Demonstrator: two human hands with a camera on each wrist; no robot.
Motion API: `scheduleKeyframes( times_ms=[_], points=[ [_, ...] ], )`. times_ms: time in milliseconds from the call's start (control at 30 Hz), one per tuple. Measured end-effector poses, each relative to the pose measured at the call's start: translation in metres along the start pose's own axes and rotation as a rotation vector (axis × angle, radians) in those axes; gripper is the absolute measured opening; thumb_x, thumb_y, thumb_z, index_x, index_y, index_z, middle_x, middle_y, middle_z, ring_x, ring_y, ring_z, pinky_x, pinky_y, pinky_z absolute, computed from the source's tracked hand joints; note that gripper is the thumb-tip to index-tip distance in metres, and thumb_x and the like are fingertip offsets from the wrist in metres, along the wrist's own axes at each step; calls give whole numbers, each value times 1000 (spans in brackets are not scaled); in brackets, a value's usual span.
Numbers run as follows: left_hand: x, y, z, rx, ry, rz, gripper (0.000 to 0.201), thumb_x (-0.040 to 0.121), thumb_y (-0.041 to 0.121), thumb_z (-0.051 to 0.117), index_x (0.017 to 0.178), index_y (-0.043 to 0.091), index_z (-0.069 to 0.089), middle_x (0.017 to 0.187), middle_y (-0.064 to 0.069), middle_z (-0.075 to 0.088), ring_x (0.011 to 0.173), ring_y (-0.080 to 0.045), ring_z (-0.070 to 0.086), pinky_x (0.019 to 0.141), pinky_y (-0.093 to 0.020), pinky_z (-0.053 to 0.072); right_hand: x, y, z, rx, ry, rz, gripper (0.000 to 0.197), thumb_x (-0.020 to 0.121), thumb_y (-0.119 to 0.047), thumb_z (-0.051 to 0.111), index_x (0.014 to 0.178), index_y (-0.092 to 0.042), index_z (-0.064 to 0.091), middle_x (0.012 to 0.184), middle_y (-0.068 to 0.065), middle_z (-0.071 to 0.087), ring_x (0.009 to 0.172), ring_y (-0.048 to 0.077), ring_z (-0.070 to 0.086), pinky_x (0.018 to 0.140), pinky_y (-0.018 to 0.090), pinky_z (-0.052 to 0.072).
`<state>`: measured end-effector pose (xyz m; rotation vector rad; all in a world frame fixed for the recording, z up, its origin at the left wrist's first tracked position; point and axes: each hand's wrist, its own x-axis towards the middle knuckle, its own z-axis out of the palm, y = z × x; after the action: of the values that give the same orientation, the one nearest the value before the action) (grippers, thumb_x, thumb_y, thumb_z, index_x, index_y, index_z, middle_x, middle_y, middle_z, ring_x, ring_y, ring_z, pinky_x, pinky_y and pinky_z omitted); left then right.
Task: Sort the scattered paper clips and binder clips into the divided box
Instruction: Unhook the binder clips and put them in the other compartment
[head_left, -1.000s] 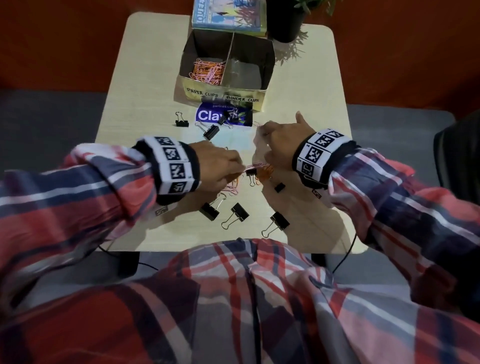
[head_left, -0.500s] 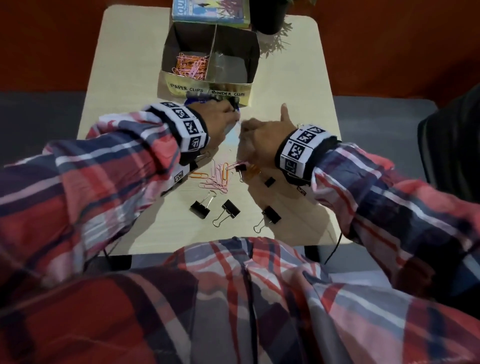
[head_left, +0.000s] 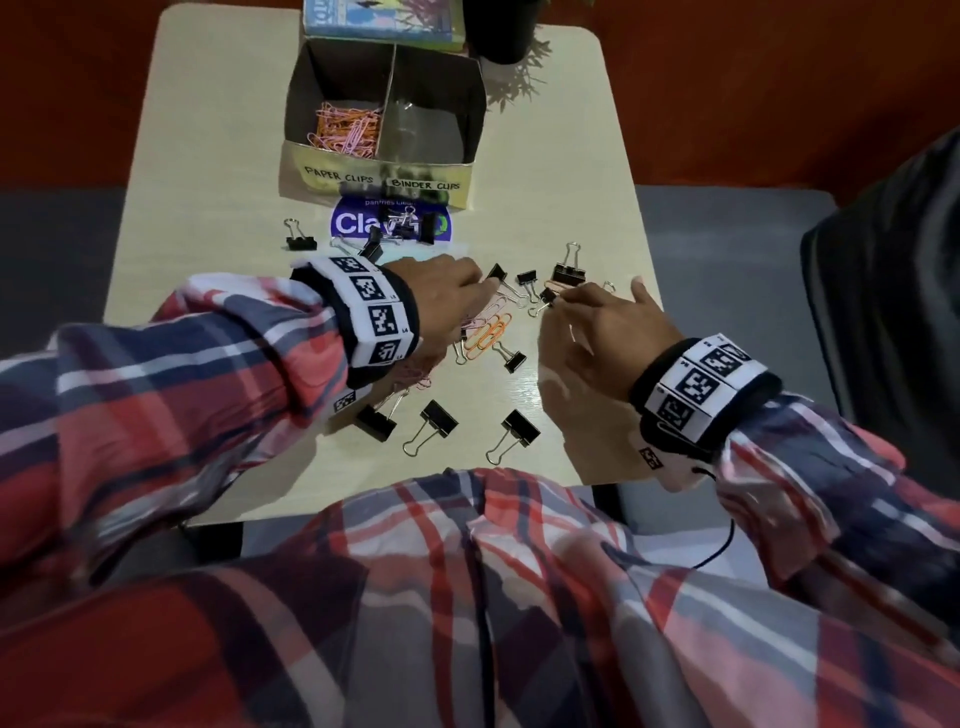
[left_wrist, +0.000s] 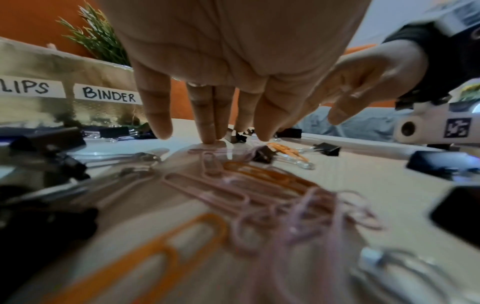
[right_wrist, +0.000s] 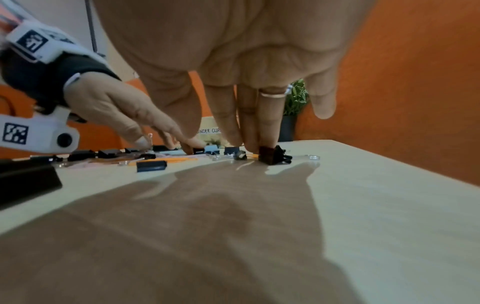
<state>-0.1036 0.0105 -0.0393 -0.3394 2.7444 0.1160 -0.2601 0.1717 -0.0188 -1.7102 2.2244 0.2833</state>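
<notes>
The divided box (head_left: 382, 179) stands at the back, labelled PAPER CLIPS and BINDER CLIPS. Its left compartment holds pink and orange paper clips (head_left: 345, 130); nothing shows in the right one. Loose paper clips (head_left: 485, 332) lie mid-table among black binder clips. My left hand (head_left: 467, 288) points straight fingers (left_wrist: 207, 131) down onto the table at a pink paper clip (left_wrist: 210, 162), beside a binder clip (head_left: 496, 273). My right hand (head_left: 563, 304) has straight fingers (right_wrist: 267, 127) touching a small binder clip (right_wrist: 270, 158), with the thumb spread apart. Neither hand holds anything.
Three binder clips (head_left: 439, 415) lie in a row near the table's front edge, another (head_left: 300, 241) at the left, and more sit on a blue sticker (head_left: 353, 223) before the box. A book (head_left: 382, 18) and a plant pot (head_left: 501, 31) stand behind the box.
My left hand has come back from the box front to the clips mid-table. My right hand has opened from a loose fist and laid its fingers on a binder clip.
</notes>
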Motion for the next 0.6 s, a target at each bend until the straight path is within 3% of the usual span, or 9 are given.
scheduleKeyframes(
  times_ms=[100, 200, 300, 400, 467, 600],
  points=[
    [9, -1, -11, 58, 35, -18, 62, 90, 18, 52, 146, 13, 25, 129, -13, 44, 113, -32, 47, 80, -42, 48, 10, -12, -2, -16, -24, 29, 51, 94, -35, 44, 142, -20, 40, 150, -3, 31, 134, 20, 40, 112, 62, 2],
    [13, 0, -23, 24, 56, -78, 61, 93, 20, 47, 147, 13, 20, 131, -14, 41, 114, -35, 47, 84, -42, 47, 14, -23, -7, -51, -7, 54, 48, 94, -35, 41, 139, -18, 44, 148, 0, 36, 145, 19, 17, 108, 69, 0],
    [4, 6, -22, 7, 140, 8, 49, 97, 29, 39, 144, 19, 31, 130, -12, 42, 113, -32, 49, 83, -42, 50, 9, -24, -4, -108, -59, 26, 58, 91, -47, 45, 142, -20, 40, 149, 2, 35, 147, 18, 12, 106, 71, 0],
    [-9, 18, -13, 45, 19, 117, 44, 93, 30, 47, 137, 28, 43, 131, -3, 42, 116, -25, 46, 82, -40, 50, -3, -33, 0, -151, -76, 34, 62, 92, -45, 44, 146, -20, 29, 146, 8, 37, 143, 22, 23, 107, 69, -2],
    [-13, 20, -9, 85, -42, 117, 42, 94, 30, 47, 135, 28, 44, 132, 0, 43, 117, -24, 45, 82, -39, 49, -10, -44, 2, -154, -58, 45, 58, 92, -39, 41, 145, -19, 29, 138, 10, 45, 134, 25, 39, 108, 68, -3],
    [-27, 2, -12, 17, -15, 76, 48, 94, 31, 46, 141, 29, 38, 136, 1, 44, 122, -24, 45, 92, -40, 46, -13, -60, 6, -107, -83, -26, 57, 91, -32, 41, 145, -22, 29, 131, 3, 52, 114, 24, 57, 109, 66, -5]
  ],
)
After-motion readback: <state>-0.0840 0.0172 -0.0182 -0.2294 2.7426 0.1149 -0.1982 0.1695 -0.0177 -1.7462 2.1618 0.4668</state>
